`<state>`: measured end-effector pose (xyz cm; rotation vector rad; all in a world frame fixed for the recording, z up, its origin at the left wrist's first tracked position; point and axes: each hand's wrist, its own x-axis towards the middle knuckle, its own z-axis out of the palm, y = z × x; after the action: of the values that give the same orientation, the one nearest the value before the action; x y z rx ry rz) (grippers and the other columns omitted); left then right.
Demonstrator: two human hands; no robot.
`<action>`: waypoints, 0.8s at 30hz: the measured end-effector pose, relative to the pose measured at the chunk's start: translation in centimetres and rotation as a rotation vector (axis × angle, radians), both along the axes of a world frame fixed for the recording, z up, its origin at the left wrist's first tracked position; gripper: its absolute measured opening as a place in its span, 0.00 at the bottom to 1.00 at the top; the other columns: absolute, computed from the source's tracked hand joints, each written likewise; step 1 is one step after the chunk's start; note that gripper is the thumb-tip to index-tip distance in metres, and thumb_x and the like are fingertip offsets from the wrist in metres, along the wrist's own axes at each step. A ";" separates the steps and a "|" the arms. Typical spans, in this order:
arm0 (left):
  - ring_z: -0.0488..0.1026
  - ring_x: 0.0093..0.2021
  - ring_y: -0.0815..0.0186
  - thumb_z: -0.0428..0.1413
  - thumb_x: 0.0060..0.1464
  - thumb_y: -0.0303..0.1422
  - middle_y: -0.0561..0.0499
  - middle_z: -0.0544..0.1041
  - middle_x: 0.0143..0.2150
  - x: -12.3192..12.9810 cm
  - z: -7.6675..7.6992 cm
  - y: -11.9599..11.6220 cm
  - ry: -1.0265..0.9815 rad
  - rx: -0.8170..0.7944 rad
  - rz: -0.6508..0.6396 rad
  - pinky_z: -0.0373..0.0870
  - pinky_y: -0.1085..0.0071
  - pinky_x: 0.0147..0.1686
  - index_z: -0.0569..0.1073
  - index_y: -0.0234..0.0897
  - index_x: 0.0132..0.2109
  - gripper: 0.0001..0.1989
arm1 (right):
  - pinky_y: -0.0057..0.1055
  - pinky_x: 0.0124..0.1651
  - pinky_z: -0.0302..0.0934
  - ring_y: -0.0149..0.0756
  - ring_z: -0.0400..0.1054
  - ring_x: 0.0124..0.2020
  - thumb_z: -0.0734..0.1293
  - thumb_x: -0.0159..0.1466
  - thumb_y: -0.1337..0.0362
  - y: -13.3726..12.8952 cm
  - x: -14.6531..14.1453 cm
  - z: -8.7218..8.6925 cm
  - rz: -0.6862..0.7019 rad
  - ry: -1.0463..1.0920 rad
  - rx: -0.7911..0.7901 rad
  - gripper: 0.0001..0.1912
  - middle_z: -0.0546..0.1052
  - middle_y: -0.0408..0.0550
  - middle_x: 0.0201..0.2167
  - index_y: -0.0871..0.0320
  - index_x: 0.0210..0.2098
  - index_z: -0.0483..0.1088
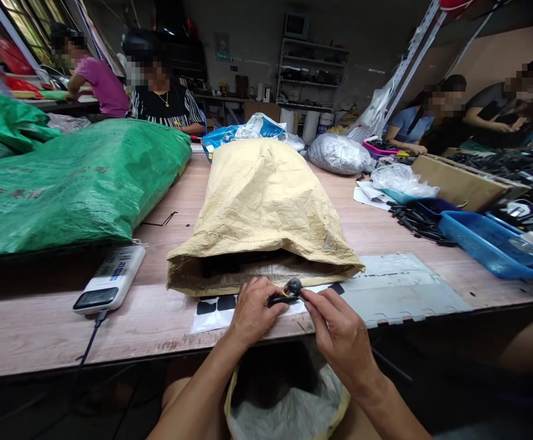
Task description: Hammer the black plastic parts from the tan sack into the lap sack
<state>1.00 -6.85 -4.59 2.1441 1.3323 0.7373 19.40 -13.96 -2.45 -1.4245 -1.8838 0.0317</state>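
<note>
On the left, a green sack (87,183) lies on the bench (32,339), and a white power bank (110,278) lies close to its lower edge. Next comes a cream woven sack (266,195), its mouth open toward the person. The cloth looks soft and foldable, so the rim is probably the good place for taking hold of it. Just before this mouth is a sheet with black patches (209,308), flat and seemingly thin.

The left hand (253,308) is nearly closed, with thumb and forefinger around the narrow body of a small black part (293,286). This part is above the bench edge, between the two hands, with its round end upward. I judge it light and stiff, perhaps of plastic; the smooth round end may slip or turn, so the narrow body should give the surer grip. The right hand (342,330) is closed to a fingertip pinch at the part's right side; which small piece is between its fingers, I cannot tell. Below both hands, an open lower bag (289,421) is between the legs, with soft-looking sides. Farther right lies a grey sheet (399,290), then a blue tray (481,247), which looks rigid.
</note>
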 end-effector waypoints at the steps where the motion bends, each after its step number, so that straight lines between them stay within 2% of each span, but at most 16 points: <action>1: 0.70 0.45 0.59 0.65 0.54 0.36 0.52 0.76 0.39 0.0 0.0 0.0 0.007 0.003 -0.002 0.60 0.63 0.44 0.79 0.44 0.40 0.07 | 0.34 0.45 0.68 0.38 0.72 0.42 0.59 0.71 0.67 0.1 -0.2 0.1 0.013 0.018 0.019 0.18 0.76 0.50 0.39 0.51 0.58 0.71; 5: 0.70 0.44 0.58 0.66 0.52 0.38 0.51 0.76 0.39 -0.1 -0.1 0.0 -0.013 0.008 0.007 0.61 0.63 0.43 0.75 0.42 0.43 0.12 | 0.34 0.44 0.67 0.38 0.72 0.41 0.59 0.71 0.67 0.2 -1.0 -0.2 0.038 -0.006 -0.008 0.18 0.76 0.50 0.38 0.51 0.57 0.71; 8: 0.71 0.44 0.59 0.67 0.51 0.35 0.52 0.77 0.39 -0.1 -0.1 -0.2 -0.065 -0.015 0.034 0.62 0.63 0.44 0.73 0.43 0.47 0.17 | 0.33 0.44 0.67 0.37 0.72 0.40 0.58 0.71 0.66 0.6 -0.8 -0.5 0.035 -0.037 -0.047 0.17 0.76 0.49 0.37 0.51 0.55 0.72; 11: 0.72 0.43 0.59 0.67 0.50 0.32 0.54 0.77 0.38 -0.1 0.0 -0.2 -0.078 -0.030 0.046 0.62 0.64 0.45 0.72 0.43 0.48 0.19 | 0.33 0.47 0.66 0.37 0.72 0.42 0.59 0.71 0.65 1.4 0.5 -0.4 -0.002 -0.007 -0.010 0.17 0.76 0.49 0.40 0.50 0.56 0.72; 14: 0.72 0.44 0.59 0.66 0.49 0.31 0.54 0.77 0.38 -0.1 0.1 -0.2 -0.080 -0.033 0.042 0.62 0.64 0.45 0.73 0.43 0.46 0.16 | 0.33 0.46 0.65 0.37 0.71 0.42 0.61 0.71 0.63 2.8 2.9 -0.5 -0.094 -0.037 0.000 0.14 0.77 0.48 0.40 0.50 0.52 0.74; 19: 0.71 0.43 0.59 0.67 0.49 0.31 0.53 0.76 0.38 -0.1 0.3 -0.1 -0.068 -0.033 0.033 0.62 0.64 0.44 0.73 0.42 0.43 0.14 | 0.35 0.47 0.62 0.39 0.69 0.42 0.64 0.68 0.63 5.1 6.3 -2.7 -0.193 -0.142 -0.016 0.11 0.76 0.47 0.37 0.53 0.45 0.76; 24: 0.70 0.43 0.60 0.68 0.48 0.31 0.54 0.76 0.38 0.0 0.3 0.0 -0.064 -0.030 0.028 0.61 0.65 0.43 0.73 0.41 0.42 0.15 | 0.35 0.48 0.61 0.39 0.68 0.42 0.64 0.68 0.63 5.5 6.7 -4.3 -0.204 -0.121 0.009 0.10 0.76 0.48 0.38 0.54 0.45 0.77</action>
<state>0.96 -6.88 -4.30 2.0656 1.3338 0.7853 26.12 -8.48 -6.78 -1.6370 -1.8216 -0.1653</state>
